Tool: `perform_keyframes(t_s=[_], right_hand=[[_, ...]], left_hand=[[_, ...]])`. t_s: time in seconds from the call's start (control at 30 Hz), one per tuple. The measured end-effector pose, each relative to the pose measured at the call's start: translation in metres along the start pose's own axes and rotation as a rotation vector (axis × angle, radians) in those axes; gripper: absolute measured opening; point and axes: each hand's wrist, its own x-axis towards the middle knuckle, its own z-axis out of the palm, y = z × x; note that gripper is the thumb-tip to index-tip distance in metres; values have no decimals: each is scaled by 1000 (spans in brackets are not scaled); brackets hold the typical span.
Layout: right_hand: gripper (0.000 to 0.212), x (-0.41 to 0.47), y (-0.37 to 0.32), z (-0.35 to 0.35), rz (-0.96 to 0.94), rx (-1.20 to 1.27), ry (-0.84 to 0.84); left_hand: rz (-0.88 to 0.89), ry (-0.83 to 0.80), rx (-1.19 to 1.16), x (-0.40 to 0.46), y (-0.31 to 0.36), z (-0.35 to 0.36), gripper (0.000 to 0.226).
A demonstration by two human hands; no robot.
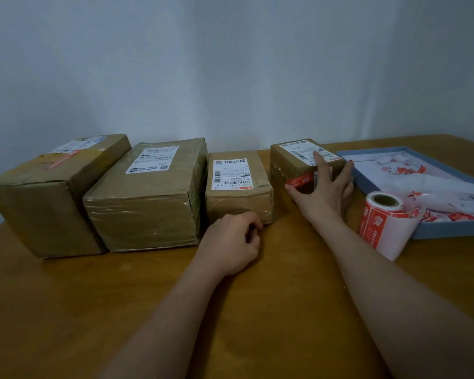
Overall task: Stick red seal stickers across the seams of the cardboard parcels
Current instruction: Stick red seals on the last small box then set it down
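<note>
A red seal sticker [300, 181] lies across the front top edge of the small parcel [293, 162], right under the thumb of the right hand [326, 187]. That hand is spread wide, fingers straight, pressing over the parcel's near corner with one fingertip up on its white label. The left hand [234, 242] rests on the table [121, 310], loosely curled and holding nothing I can see, its knuckles just short of the next parcel [237, 187].

To the right of the pressing hand stands the sticker roll [386, 217], its tail hanging loose, and beyond it a blue tray [446, 231] of peeled backing scraps. Left of the resting hand sit two bigger parcels [148, 195], [47, 192].

The risk, I'd say, is a crease or a lifted end if the thumb rubs unevenly over that edge, or the light parcel sliding back under the push.

Whether the sticker truly bridges a seam is hidden by the hand. The labels' print is unreadable.
</note>
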Motion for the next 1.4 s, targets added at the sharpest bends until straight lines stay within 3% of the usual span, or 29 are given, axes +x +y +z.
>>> perform_keyframes(t_s=[0.23,0.43,0.6,0.8,0.97,1.1,1.17,1.27,1.4], right_hand=[[73,-10,-2,-6,-18,205,155],[70,-46,-17,-20,-247,301,198],[70,-64,-33,-38,-369,307,247],[71,-79,-43,-60,-404,354,262],[73,-99,-25,-76,-390,411,128],[73,-115,-17,-92,-418,452,15],[73,-122,-18,-99,-443,471,-23],[73,-133,-20,-109,-491,472,-129],[72,-148,-18,-117,-507,450,-306]], left_hand=[[23,9,-45,-3,3,-1,16],[39,159,-187,-14,4,-8,8],[-11,77,-276,-27,13,-11,5],[-109,132,-405,-46,19,-19,10],[-76,154,-366,-71,26,-21,7],[125,372,-64,-90,24,-23,16],[133,473,-33,-98,23,-24,25],[41,583,-105,-111,20,-31,41],[-80,833,-345,-124,17,-48,32]])
